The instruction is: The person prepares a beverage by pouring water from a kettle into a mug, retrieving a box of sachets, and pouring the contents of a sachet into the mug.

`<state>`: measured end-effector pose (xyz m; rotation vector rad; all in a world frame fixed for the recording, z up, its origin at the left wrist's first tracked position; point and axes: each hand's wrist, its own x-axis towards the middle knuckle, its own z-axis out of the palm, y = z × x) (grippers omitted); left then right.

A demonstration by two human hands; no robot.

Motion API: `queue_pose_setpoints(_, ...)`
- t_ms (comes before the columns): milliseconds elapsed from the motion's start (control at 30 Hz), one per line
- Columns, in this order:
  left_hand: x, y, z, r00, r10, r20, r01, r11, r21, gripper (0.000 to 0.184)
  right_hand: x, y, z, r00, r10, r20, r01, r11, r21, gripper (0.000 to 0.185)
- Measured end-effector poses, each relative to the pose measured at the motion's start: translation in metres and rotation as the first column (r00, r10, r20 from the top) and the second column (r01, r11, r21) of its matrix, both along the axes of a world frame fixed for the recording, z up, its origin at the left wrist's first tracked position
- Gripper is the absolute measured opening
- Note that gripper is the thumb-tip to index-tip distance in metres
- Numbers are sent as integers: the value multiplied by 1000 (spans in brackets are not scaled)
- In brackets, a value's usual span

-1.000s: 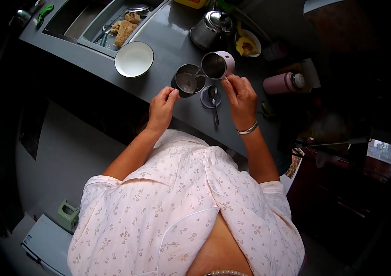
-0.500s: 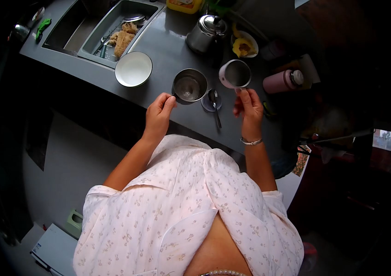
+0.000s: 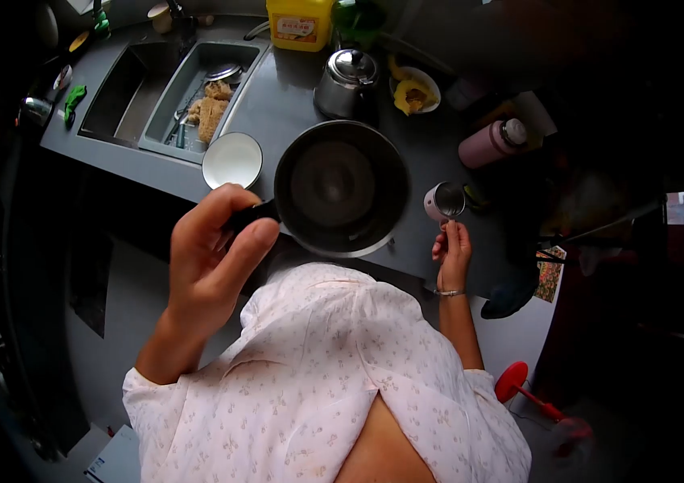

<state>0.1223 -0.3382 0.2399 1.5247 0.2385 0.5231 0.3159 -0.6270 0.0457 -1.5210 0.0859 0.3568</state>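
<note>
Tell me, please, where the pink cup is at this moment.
In the head view, the pink cup is right of centre, held in the right hand, with the metal mug on its left and the pink bottle higher up.

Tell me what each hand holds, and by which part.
Left hand: the dark metal cup, by its black handle. Right hand: the pink cup, by its small handle.

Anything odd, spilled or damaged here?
No spill or damage visible on the counter. One oddity: the dark mug in the left hand looks oversized beside the pink mug in the right hand, probably just a close-up effect. Picture edges too dark to judge.
</note>
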Motion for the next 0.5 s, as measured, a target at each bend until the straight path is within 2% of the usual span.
queue_pose_setpoints(133, 0, 1, 29, 998, -56, 36, 50, 987, 153, 19, 1, -12, -13, 998, 49, -33, -49, 999, 4, 22)
queue_pose_setpoints(167, 1, -3, 32, 998, 5, 56, -13, 990, 139, 21, -2, -7, -13, 1000, -9, -16, 10, 999, 32, 23)
queue_pose_setpoints(267, 4, -2, 42, 996, -14, 88, -8, 971, 239, 25, -7, -1, -5, 997, -61, 39, 59, 997, 52, 24)
queue_pose_setpoints(333, 3, -1, 46, 997, -32, 75, 13, 968, 249, 25, -2, -7, -21, 995, -70, -78, 69, 998, -8, 24)
queue_pose_setpoints(400, 3, -4, 52, 997, -72, 20, 67, 981, 183, 22, -3, -7, -18, 992, -79, -95, 77, 997, -20, 23)
queue_pose_setpoints(433, 7, -1, 55, 990, -122, 71, 98, 957, 273, 20, -3, -7, -19, 990, -89, -110, 89, 996, -5, 23)
queue_pose_setpoints(500, 8, -1, 57, 988, -148, 41, 132, 954, 268, 19, -2, -6, -25, 987, -116, -111, 117, 993, 9, 23)
